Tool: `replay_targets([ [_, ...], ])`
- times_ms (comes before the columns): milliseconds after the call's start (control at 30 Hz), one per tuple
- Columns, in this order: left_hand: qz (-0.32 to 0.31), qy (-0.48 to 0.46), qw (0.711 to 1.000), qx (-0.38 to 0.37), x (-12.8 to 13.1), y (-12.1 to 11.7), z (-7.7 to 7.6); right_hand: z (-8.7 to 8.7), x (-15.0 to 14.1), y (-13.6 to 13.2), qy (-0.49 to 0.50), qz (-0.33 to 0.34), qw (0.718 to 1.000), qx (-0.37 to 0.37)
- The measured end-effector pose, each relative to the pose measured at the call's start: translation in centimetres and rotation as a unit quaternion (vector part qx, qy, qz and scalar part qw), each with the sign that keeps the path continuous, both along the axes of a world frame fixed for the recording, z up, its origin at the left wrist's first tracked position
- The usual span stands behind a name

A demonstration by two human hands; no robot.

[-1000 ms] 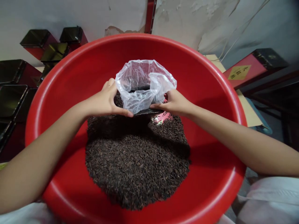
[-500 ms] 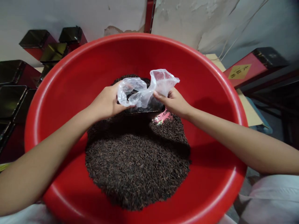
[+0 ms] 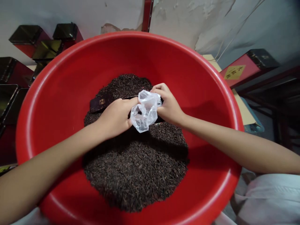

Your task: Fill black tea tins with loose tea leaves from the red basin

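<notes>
You have bare red surface on both sides of the leaf heap inside the basin (image 3: 206, 140), and your forearms pass over its raised rim at left and right. Your left grip (image 3: 118, 117) is closed narrow on the left side of the clear plastic bag (image 3: 148, 109); your right grip (image 3: 169, 104) pinches its right side, the crumpled mouth bunched between them above the dark leaves (image 3: 138, 175). Both grips mostly hide a dark container below the bag. A dark lettered piece (image 3: 100, 103) lies on the leaves beside your left grip; tins (image 3: 67, 32) stand beyond the rim at left, a pink box (image 3: 243, 68) at right
</notes>
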State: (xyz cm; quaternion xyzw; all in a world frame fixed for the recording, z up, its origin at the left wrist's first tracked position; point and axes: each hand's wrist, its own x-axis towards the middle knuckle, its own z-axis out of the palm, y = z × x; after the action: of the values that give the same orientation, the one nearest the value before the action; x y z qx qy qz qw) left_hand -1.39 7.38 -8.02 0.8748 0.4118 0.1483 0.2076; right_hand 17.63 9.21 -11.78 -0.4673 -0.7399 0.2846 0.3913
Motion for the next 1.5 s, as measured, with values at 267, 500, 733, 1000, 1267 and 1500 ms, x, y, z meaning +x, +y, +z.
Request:
replay_targets([
  [267, 0.128, -0.043, 0.985, 0.108, 1.2, -1.0, -1.8, 0.1, -0.9, -2.1, -0.045, -0.006, 0.999, 0.010],
  [500, 0.022, 0.089, 0.989, 0.120, 0.5, -0.3, -0.8, 1.1, 0.1, -2.9, -0.068, 0.149, 0.983, 0.086],
  [733, 0.182, -0.034, 0.981, 0.064, 0.5, -0.5, -1.3, -0.1, 0.0, -1.9, -0.100, 0.103, 0.979, 0.144],
  [1000, 0.015, -0.078, 0.997, 0.005, 0.4, -1.6, -0.9, 0.1, 1.0, -0.4, -0.021, 0.025, 0.999, -0.019],
  [1267, -0.079, -0.078, 0.966, 0.233, -1.4, 1.7, -1.5, -0.9, 0.6, 0.0, -0.082, 0.044, 0.995, 0.039],
  [1500, -0.060, -0.144, 0.977, 0.143, -0.4, 0.4, -2.0, -0.2, 0.5, -1.0, -0.123, 0.112, 0.982, 0.088],
])
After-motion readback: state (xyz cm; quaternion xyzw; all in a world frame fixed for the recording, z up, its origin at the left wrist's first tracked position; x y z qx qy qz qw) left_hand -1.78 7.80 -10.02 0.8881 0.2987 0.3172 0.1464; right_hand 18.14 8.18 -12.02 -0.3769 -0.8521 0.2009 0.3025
